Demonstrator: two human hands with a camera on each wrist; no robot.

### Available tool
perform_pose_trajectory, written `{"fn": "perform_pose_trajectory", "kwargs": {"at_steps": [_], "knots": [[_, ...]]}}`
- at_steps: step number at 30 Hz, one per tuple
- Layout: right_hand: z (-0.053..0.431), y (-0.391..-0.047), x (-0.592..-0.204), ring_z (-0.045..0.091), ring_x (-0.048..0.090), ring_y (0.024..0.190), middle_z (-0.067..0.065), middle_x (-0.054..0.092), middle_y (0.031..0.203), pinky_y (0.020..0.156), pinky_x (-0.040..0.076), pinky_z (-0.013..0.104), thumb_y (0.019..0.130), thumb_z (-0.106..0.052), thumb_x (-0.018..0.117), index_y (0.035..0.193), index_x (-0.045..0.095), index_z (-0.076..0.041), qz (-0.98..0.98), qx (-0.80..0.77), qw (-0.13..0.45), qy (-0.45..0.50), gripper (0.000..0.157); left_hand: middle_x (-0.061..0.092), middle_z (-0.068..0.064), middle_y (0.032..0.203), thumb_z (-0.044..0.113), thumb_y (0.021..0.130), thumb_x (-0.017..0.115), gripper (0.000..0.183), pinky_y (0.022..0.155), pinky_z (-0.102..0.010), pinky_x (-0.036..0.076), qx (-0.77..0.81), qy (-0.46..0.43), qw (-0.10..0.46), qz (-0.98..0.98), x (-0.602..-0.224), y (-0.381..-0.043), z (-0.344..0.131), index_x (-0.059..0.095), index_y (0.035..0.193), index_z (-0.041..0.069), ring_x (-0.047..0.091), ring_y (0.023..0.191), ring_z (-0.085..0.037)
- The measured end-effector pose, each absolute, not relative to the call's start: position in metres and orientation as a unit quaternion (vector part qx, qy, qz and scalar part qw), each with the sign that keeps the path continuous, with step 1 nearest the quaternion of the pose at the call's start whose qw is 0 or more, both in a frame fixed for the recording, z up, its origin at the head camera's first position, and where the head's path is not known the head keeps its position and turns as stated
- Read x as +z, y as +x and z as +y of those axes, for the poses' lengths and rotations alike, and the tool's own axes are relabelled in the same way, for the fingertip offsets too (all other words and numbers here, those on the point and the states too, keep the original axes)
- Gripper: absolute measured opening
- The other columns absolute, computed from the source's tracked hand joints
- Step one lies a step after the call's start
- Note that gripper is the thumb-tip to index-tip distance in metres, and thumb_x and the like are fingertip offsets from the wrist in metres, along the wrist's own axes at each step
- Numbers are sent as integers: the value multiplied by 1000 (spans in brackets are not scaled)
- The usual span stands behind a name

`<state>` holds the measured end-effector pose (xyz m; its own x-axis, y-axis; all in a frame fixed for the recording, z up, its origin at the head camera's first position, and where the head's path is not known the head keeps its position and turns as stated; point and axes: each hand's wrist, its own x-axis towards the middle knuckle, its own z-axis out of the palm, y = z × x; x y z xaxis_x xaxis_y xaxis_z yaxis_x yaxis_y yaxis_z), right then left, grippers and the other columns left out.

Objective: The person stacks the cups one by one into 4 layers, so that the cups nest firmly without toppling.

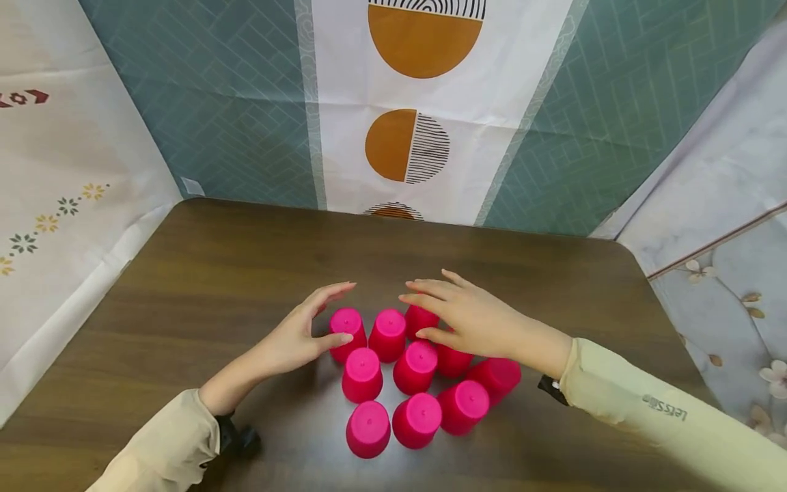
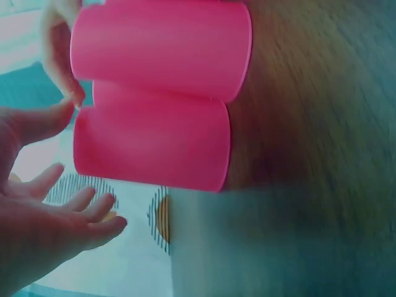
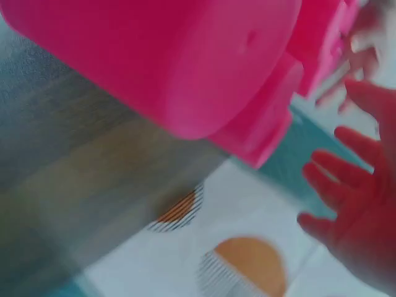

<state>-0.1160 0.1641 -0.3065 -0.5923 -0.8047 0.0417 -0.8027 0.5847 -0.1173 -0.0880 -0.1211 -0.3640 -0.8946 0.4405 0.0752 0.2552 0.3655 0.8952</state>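
Several bright pink cups stand upside down in a close cluster on the wooden table. My left hand (image 1: 294, 342) is spread beside the back left cup (image 1: 348, 326), its thumb overlapping that cup's top in the head view. In the left wrist view, the left thumb (image 2: 46, 124) reaches the base edge of a cup (image 2: 154, 145) while the other fingers stand apart from it. Over the back right of the cluster hovers my right hand (image 1: 473, 314), fingers spread, partly hiding the cup (image 1: 419, 322) beneath. The right wrist view shows its fingers (image 3: 337, 185) apart from the cups.
Nearer the front are more cups, among them a front left one (image 1: 368, 430) and a right-hand one (image 1: 499, 377) that looks leaned. The brown table (image 1: 246, 253) ends at a patterned cloth (image 1: 246, 102) behind, with light cloths hanging at both sides.
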Motion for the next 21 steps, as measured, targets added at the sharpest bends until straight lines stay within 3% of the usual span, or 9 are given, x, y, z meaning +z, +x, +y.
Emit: {"fn": "perform_pose_trajectory", "kwargs": {"at_steps": [4, 8, 14, 21], "knots": [[148, -118, -311, 22, 49, 124, 6, 53, 133, 109, 25, 51, 82, -38, 69, 131, 53, -16, 880, -1, -11, -475, 56, 36, -8, 142, 19, 78, 75, 76, 99, -63, 31, 505, 206, 140, 826, -372, -94, -125, 34, 142, 19, 31, 131, -36], [137, -118, -315, 19, 51, 121, 4, 55, 131, 108, 29, 48, 81, -39, 70, 131, 53, -16, 887, -23, 23, -460, 57, 47, -9, 133, 22, 79, 74, 70, 96, -59, 38, 506, 212, 166, 819, -380, -97, -126, 39, 139, 17, 39, 126, -34], [126, -118, -318, 17, 53, 119, 1, 54, 133, 99, 41, 41, 79, -36, 73, 132, 53, -17, 901, -74, 94, -416, 60, 58, -4, 114, 22, 75, 77, 60, 91, -51, 46, 508, 208, 141, 824, -386, -101, -124, 50, 128, 12, 54, 109, -26], [123, -113, -324, 19, 55, 116, 5, 57, 128, 89, 50, 31, 81, -27, 72, 130, 53, -11, 899, -129, 97, -407, 54, 61, -5, 113, 20, 74, 78, 57, 91, -49, 47, 494, 187, 92, 844, -380, -115, -125, 52, 124, 13, 58, 105, -25]]}}
